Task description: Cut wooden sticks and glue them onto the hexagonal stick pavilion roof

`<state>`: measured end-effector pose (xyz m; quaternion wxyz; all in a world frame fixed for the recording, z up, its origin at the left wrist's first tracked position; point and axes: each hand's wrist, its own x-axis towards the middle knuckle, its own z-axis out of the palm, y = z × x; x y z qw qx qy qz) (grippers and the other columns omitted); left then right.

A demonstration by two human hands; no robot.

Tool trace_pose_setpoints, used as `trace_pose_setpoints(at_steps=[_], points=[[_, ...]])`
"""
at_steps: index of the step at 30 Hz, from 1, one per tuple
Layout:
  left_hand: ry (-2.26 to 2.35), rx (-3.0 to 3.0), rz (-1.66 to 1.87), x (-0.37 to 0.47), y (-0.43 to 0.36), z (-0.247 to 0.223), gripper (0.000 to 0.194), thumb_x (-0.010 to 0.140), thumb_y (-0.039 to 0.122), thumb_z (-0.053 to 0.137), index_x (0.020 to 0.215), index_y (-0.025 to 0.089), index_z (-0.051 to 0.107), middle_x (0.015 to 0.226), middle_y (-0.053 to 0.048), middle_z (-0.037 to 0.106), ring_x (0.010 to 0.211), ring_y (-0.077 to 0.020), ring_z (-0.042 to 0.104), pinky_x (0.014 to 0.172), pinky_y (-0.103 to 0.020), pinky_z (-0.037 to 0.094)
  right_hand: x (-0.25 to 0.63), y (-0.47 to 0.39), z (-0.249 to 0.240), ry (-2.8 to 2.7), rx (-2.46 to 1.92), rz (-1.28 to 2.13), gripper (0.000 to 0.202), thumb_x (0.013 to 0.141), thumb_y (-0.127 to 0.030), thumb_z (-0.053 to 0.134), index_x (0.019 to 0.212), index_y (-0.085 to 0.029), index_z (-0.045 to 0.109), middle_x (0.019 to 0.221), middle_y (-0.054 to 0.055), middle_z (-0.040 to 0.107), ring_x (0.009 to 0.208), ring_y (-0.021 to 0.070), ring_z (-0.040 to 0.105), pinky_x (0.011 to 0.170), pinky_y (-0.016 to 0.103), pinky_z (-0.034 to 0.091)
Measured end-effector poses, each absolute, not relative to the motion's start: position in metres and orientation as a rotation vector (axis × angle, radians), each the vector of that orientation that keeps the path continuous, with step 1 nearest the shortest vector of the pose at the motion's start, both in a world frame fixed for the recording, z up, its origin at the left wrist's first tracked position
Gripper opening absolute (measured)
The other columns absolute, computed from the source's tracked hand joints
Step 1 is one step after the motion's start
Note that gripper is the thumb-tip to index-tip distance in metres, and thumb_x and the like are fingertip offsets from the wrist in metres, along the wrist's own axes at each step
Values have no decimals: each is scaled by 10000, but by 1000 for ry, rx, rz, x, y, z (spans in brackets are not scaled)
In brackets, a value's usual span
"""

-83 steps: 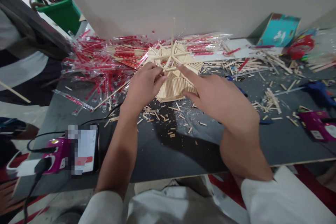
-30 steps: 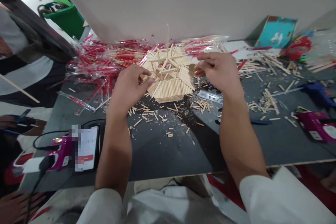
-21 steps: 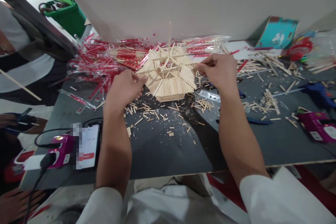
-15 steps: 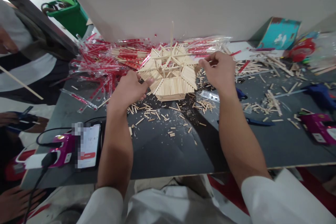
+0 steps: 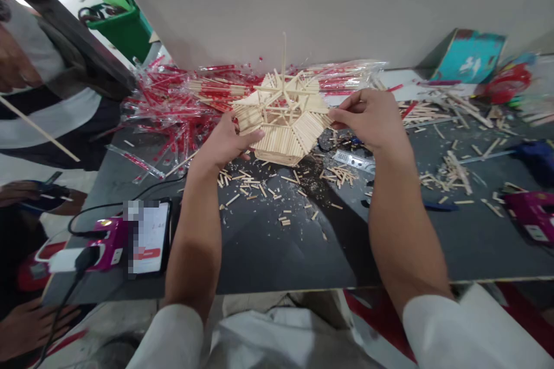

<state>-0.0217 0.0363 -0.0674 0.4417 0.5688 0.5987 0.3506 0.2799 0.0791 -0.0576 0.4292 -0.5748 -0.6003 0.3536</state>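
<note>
Between my hands is a model built of thin wooden sticks [image 5: 279, 141], with sloping stick panels round a frame of crossed sticks and one tall stick upright at its centre. My left hand [image 5: 229, 141] grips its left edge, thumb on the near left panel and fingers behind. At the right edge, my right hand [image 5: 367, 115] pinches a panel's corner between thumb and fingers. Short cut stick pieces [image 5: 340, 176] lie scattered on the dark table [image 5: 277, 259] below the model. A metal ruler [image 5: 355, 160] rests near my right wrist.
Red-and-clear plastic wrappers [image 5: 168, 106] pile up behind and left. A phone [image 5: 151, 239] and a purple power adapter [image 5: 108, 242] with cables sit front left; another purple adapter [image 5: 530, 213] and a blue glue gun [image 5: 539, 161] are at right. People stand at left.
The model has turned and tipped slightly between my hands. My right hand has shifted a little right along with its edge. The whole view has drifted slightly.
</note>
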Motion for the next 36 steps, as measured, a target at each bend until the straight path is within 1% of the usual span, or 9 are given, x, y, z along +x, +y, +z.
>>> trace_pose_setpoints(at_steps=[3, 6, 13, 17, 20, 23, 28, 31, 36], points=[[1486, 1361, 953, -21, 39, -71, 729, 782, 380, 844, 1377, 193, 465, 1253, -161, 653, 1054, -295, 696, 575, -282, 615, 281, 75, -53, -1532, -1462, 896, 228, 719, -257, 843, 736, -203, 623, 691, 62, 707, 670, 228, 725, 680, 418, 628], [1494, 1329, 981, -20, 39, -70, 734, 778, 342, 848, 1383, 186, 463, 1281, -170, 640, 1074, -304, 693, 574, -272, 607, 282, 73, -50, -1536, -1467, 925, 213, 717, -245, 846, 751, -196, 642, 689, 60, 713, 674, 219, 725, 676, 395, 632], [1532, 1326, 982, -16, 37, -64, 679, 788, 285, 823, 1374, 195, 492, 1215, -141, 665, 1022, -273, 709, 606, -283, 608, 287, 72, -45, -1493, -1494, 1047, 104, 775, -173, 769, 771, -179, 666, 708, 62, 720, 655, 210, 726, 757, 440, 648], [1545, 1364, 985, -22, 39, -69, 722, 771, 340, 843, 1391, 203, 499, 1186, -138, 666, 963, -257, 711, 589, -276, 596, 293, 78, -55, -1448, -1456, 1058, 97, 817, -127, 683, 892, -188, 674, 743, 58, 729, 672, 212, 733, 748, 444, 650], [1572, 1376, 969, -26, 40, -72, 725, 756, 393, 857, 1373, 205, 527, 1174, -135, 665, 861, -225, 716, 577, -271, 584, 294, 85, -68, -1491, -1424, 927, 165, 850, -127, 630, 991, -204, 665, 859, 71, 758, 745, 207, 736, 742, 420, 648], [1541, 1333, 910, -24, 39, -69, 657, 777, 420, 835, 1327, 181, 565, 1168, -148, 680, 764, -203, 721, 546, -269, 569, 287, 93, -79, -1605, -1430, 766, 154, 881, -128, 579, 974, -207, 674, 977, 80, 749, 874, 213, 722, 798, 415, 627], [1442, 1284, 895, -22, 38, -64, 553, 797, 377, 819, 1269, 168, 620, 1146, -157, 714, 776, -222, 736, 515, -269, 569, 273, 100, -88, -1517, -1390, 938, 135, 966, -209, 516, 984, -211, 650, 945, 69, 703, 898, 204, 690, 824, 403, 593], [1385, 1276, 917, -24, 39, -64, 545, 767, 322, 842, 1248, 165, 641, 1166, -147, 716, 868, -242, 735, 528, -269, 589, 274, 101, -90, -1434, -1384, 1040, 118, 921, -204, 605, 1036, -222, 624, 920, 56, 690, 880, 201, 682, 828, 403, 585], [1378, 1234, 1018, -24, 41, -65, 630, 726, 253, 863, 1302, 169, 624, 1255, -149, 682, 1026, -261, 709, 600, -287, 634, 281, 95, -80, -1303, -1376, 1187, 358, 806, -170, 747, 1123, -235, 592, 894, 39, 685, 860, 198, 680, 783, 376, 590]])
